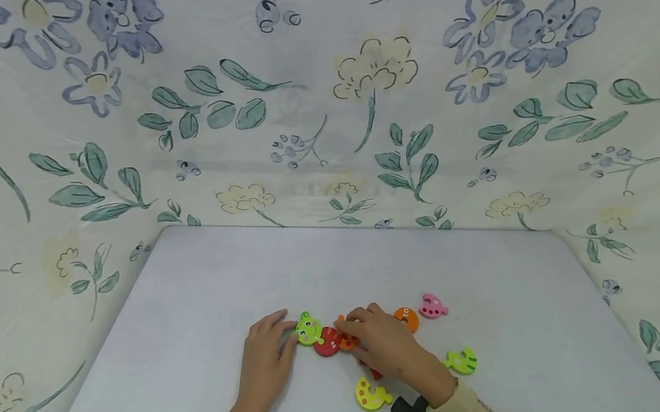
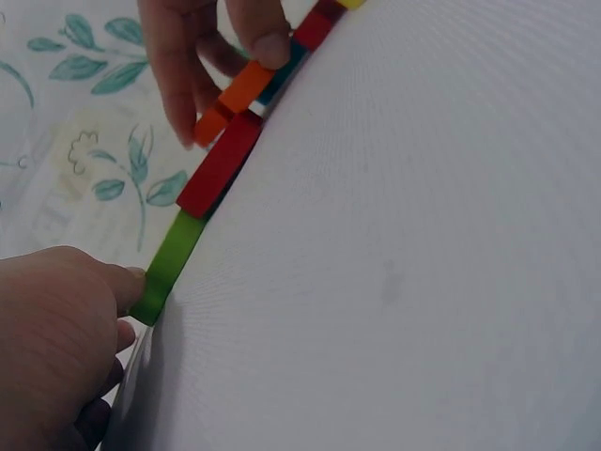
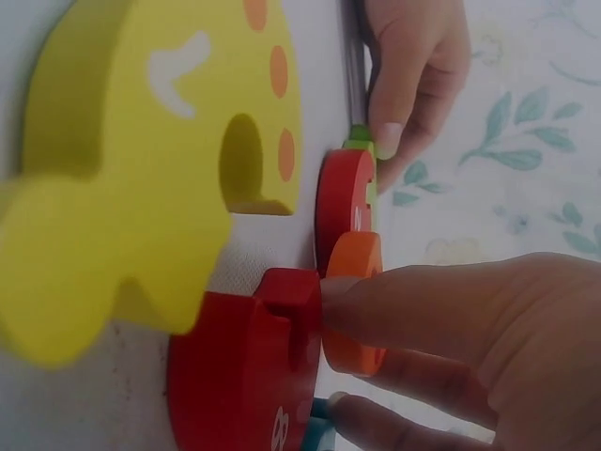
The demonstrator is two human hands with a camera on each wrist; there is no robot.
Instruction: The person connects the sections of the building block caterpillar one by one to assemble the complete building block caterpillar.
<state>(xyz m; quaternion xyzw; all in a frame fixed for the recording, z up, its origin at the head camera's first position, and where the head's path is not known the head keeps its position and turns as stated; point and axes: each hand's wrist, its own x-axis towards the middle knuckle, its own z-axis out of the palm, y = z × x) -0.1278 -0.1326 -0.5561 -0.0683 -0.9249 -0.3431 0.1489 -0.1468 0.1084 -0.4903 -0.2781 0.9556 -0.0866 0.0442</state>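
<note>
My left hand (image 1: 265,361) touches the left side of a green caterpillar-head puzzle piece (image 1: 308,330) with thumb and fingertips. This smiling head lies against a red puzzle piece (image 1: 327,342) marked 2. On the red piece's right is an orange puzzle piece (image 3: 355,249), pinched by the thumb and fingers of my right hand (image 1: 387,342). In the left wrist view, the orange piece meets the red one at its end. Below the right hand lies another red piece (image 3: 282,357), partly hidden in the head view. A teal piece (image 2: 284,75) shows beside the right fingertips.
A yellow spotted piece (image 1: 366,396) lies nearest the person. Further right are an orange piece (image 1: 408,319) marked 10, a pink piece (image 1: 432,306) and a green striped piece (image 1: 462,362). Floral cloth (image 1: 319,130) rises behind the white table (image 1: 219,271).
</note>
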